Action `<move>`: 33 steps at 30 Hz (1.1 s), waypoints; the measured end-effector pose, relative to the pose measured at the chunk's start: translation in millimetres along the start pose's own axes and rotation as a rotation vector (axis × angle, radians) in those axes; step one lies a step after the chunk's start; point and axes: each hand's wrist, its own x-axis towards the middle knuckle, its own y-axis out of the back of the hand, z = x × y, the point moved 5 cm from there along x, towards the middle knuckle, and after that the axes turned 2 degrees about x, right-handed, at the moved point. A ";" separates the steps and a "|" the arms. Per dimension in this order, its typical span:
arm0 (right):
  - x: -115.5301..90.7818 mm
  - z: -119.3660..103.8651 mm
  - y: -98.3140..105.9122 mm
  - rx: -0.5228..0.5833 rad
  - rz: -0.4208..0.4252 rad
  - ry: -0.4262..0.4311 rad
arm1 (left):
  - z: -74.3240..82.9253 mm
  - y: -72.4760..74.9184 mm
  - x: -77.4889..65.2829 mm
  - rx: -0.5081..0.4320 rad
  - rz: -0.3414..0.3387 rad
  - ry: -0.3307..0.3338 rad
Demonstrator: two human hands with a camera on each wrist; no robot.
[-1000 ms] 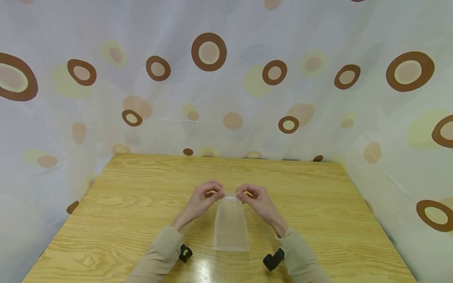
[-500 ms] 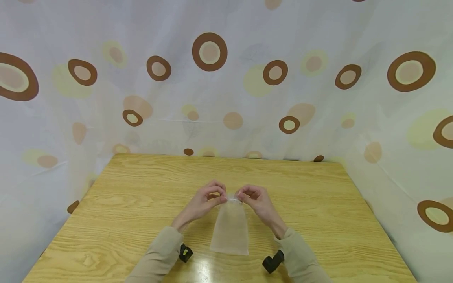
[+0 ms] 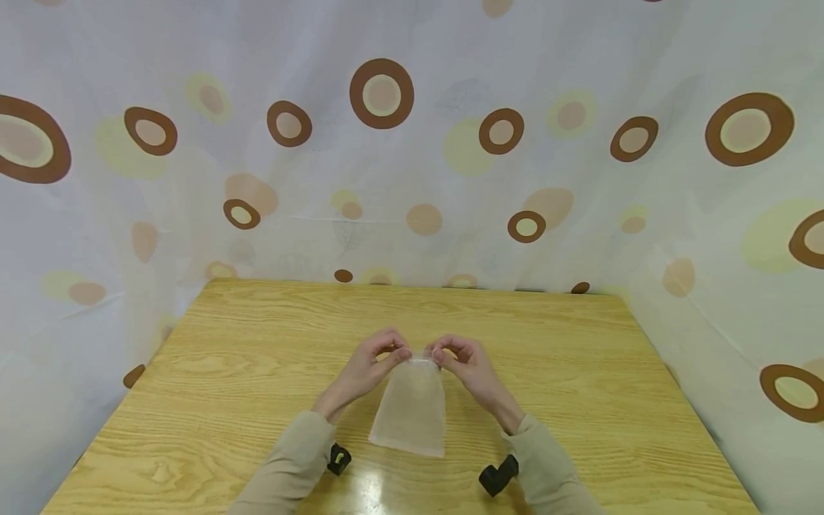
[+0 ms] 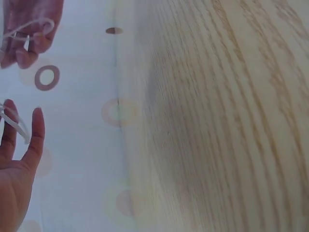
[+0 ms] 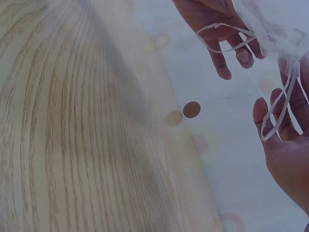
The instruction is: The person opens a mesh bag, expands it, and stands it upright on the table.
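Note:
A sheer white drawstring pouch [image 3: 412,411] hangs between both hands over the table, its lower end swung a little to the left. My left hand [image 3: 363,368] pinches the top left of the pouch between thumb and fingers. At the top right corner, my right hand [image 3: 473,368] pinches it the same way. In the right wrist view, one cord loop [image 5: 267,133] dangles by the right hand [image 5: 289,159] and another lies across the left hand [image 5: 212,24]. The left wrist view catches only parts of the left hand [image 4: 14,188] and right hand [image 4: 38,29].
The wood-grain table [image 3: 257,357] spreads out around the hands. Behind and beside it hangs a pale curtain [image 3: 425,164] with brown and beige circles. Black wrist cameras [image 3: 498,476] sit below the sleeves.
The pouch's lower end has swung to the left. Its top edge bunched and dipped half a second ago and is now flatter. Both hands have shifted only slightly.

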 end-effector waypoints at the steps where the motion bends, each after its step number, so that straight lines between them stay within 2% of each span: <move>1: -0.1 -0.4 1.4 -0.002 0.007 0.012 | 0.1 0.7 0.0 0.002 0.014 -0.007; 3: -0.4 -1.4 3.3 0.000 0.014 0.028 | 0.7 2.2 -0.2 0.004 0.037 -0.016; 8: 0.0 -1.0 2.7 -0.022 0.006 -0.012 | 2.7 4.0 -0.5 0.020 0.078 -0.028; 12: 0.7 0.4 -1.4 -0.046 -0.068 -0.037 | 5.5 4.2 0.3 0.038 0.112 -0.068; 15: 0.4 1.1 -3.7 -0.065 -0.121 -0.040 | 6.0 2.7 0.3 0.048 0.112 -0.087; 18: 0.3 1.7 -3.3 -0.102 -0.124 -0.056 | 3.7 0.4 -0.8 0.019 0.075 -0.057; 23: 0.9 0.5 -0.6 -0.190 -0.095 -0.052 | 0.5 -4.2 -4.5 -0.061 -0.048 0.049; 25: 0.6 -0.4 0.0 -0.226 -0.100 -0.038 | 0.9 -5.3 -5.7 -0.070 -0.091 0.070; 28: -0.5 -1.2 -1.0 -0.271 -0.152 -0.015 | 0.8 -6.1 -6.3 -0.041 -0.134 0.074; 33: -3.0 -0.1 -5.5 -0.270 -0.286 -0.015 | 1.0 -9.8 -4.9 0.075 -0.187 0.010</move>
